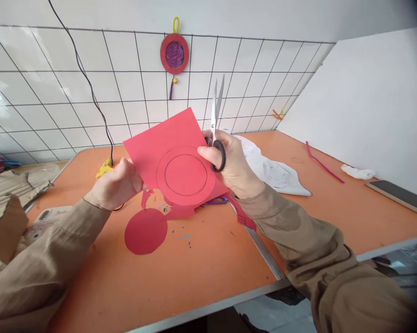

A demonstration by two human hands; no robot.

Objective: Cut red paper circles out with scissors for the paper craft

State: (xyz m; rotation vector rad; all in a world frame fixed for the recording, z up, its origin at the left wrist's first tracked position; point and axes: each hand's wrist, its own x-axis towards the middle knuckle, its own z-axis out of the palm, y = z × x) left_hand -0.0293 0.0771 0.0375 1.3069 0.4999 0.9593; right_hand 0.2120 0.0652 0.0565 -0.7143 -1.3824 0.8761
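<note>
Above the table I hold a sheet of red paper (159, 138) with two rings drawn on it, one inside the other. Its lower edge is cut round along the outer ring. My left hand (116, 185) grips the sheet's left edge, most fingers hidden behind it. My right hand (234, 162) has black-handled scissors (213, 111) with the blades pointing up, slightly apart, and its thumb presses on the sheet's right side. Below lie a cut red paper circle (146, 231) and red scraps (183, 212). Part of a purple-handled tool (217, 200) shows beneath the sheet.
A round red ornament (174, 53) hangs on the tiled wall. Torn cardboard (7, 217) and a phone case (43, 222) are at left. White crumpled material (270, 171), a magenta strip (324, 163) and a dark flat object (399, 196) lie at right. A black cord (90, 85) hangs down.
</note>
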